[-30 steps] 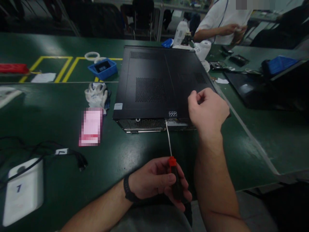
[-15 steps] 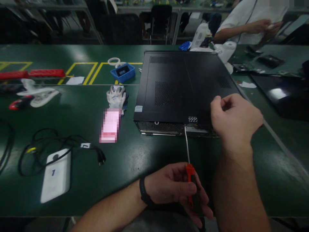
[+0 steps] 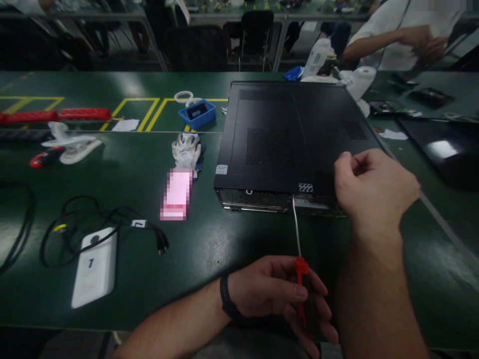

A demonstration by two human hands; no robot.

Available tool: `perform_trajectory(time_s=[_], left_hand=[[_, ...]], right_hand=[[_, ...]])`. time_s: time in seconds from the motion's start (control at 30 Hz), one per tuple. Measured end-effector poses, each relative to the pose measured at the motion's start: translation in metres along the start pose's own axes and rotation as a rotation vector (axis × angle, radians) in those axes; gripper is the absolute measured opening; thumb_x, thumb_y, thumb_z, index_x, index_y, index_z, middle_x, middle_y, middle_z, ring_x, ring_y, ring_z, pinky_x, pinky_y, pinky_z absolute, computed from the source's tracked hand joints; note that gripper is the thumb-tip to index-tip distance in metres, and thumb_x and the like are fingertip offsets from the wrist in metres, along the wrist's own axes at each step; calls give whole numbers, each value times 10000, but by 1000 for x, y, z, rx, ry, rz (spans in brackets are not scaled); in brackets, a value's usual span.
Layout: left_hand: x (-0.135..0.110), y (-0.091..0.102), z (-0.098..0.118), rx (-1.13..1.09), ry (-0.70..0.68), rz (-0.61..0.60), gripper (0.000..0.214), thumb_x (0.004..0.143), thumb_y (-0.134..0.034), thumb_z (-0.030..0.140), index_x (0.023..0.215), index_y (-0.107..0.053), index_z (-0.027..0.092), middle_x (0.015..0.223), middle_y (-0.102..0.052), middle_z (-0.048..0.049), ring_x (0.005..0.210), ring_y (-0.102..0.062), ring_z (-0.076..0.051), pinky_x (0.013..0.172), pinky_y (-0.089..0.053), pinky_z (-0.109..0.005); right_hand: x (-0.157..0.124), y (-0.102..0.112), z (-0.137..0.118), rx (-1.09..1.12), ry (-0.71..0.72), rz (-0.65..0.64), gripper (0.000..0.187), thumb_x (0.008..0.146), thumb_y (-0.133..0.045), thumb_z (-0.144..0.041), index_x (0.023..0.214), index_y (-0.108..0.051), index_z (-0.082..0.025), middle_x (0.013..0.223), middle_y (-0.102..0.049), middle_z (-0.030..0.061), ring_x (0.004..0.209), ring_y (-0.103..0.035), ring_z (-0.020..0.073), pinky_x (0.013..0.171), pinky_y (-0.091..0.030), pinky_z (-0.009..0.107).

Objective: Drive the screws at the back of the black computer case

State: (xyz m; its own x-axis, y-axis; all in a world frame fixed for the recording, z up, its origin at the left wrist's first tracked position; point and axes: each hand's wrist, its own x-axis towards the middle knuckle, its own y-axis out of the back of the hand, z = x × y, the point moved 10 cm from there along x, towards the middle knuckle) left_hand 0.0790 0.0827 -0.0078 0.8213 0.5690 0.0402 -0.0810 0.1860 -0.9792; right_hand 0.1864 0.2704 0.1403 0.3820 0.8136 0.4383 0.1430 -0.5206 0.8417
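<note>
A black computer case (image 3: 269, 112) lies flat on the green table, with its narrow metal-edged side facing me. My left hand (image 3: 262, 291) is closed around the red and dark handle of a screwdriver (image 3: 298, 234). The screwdriver's thin shaft points away from me, and its tip meets the near side of the case, just below the patterned sticker. On the case's front right part rests my right hand (image 3: 377, 192), loosely curled into a fist. Its fingertips are hidden, so anything inside them cannot be seen.
To the left lie gloves (image 3: 186, 152), a blurred pink item (image 3: 177, 194), a black cable (image 3: 103, 214) and a white device marked 1 (image 3: 95, 269). A blue bin (image 3: 198, 114) stands behind. A dark panel (image 3: 441, 149) lies right; a co-worker's hands (image 3: 422, 42) are beyond.
The whole scene has shifted slightly to the right in view. Both hands keep the same pose, and the screwdriver tip stays at the same spot on the case.
</note>
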Motion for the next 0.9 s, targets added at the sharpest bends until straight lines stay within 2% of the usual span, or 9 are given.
perform_trajectory(time_s=[0.2,0.4,0.53,0.73,0.9], left_hand=[[2,1,1,15,-12,5,318,830,-808,302,1099,-732,151,1001,-760,-103,929,-790,-277,687,-668,-392],[6,3,2,39,-73,-19,299,847,-826,323,1044,-658,173,945,-763,-79,828,-796,-244,595,-664,-350],[5,2,1,44,-77,-53,312,878,-801,357,1060,-624,175,943,-765,-83,827,-799,-240,616,-668,-364],[3,-3,0,-1,-26,-71,350,886,-783,375,1132,-716,135,974,-762,-107,899,-798,-251,667,-677,-375],[0,-6,0,-41,14,-40,373,829,-802,264,1155,-728,97,1010,-766,-127,971,-791,-281,731,-681,-408]], right_hand=[[0,1,-2,0,5,-6,203,793,-612,-369,663,-480,-287,648,-481,2,599,-264,170,617,-234,378],[2,-4,1,-7,4,-24,208,793,-589,-418,663,-501,-281,657,-502,13,598,-265,166,619,-226,368],[2,-5,0,-23,48,-6,240,838,-509,-473,712,-538,-271,677,-513,6,618,-309,173,615,-215,346],[1,-5,1,-30,44,-21,246,840,-508,-473,725,-548,-260,670,-503,0,630,-303,165,617,-210,335],[-2,-2,0,-26,50,-9,240,847,-510,-464,730,-550,-259,680,-523,0,635,-300,162,618,-208,333]])
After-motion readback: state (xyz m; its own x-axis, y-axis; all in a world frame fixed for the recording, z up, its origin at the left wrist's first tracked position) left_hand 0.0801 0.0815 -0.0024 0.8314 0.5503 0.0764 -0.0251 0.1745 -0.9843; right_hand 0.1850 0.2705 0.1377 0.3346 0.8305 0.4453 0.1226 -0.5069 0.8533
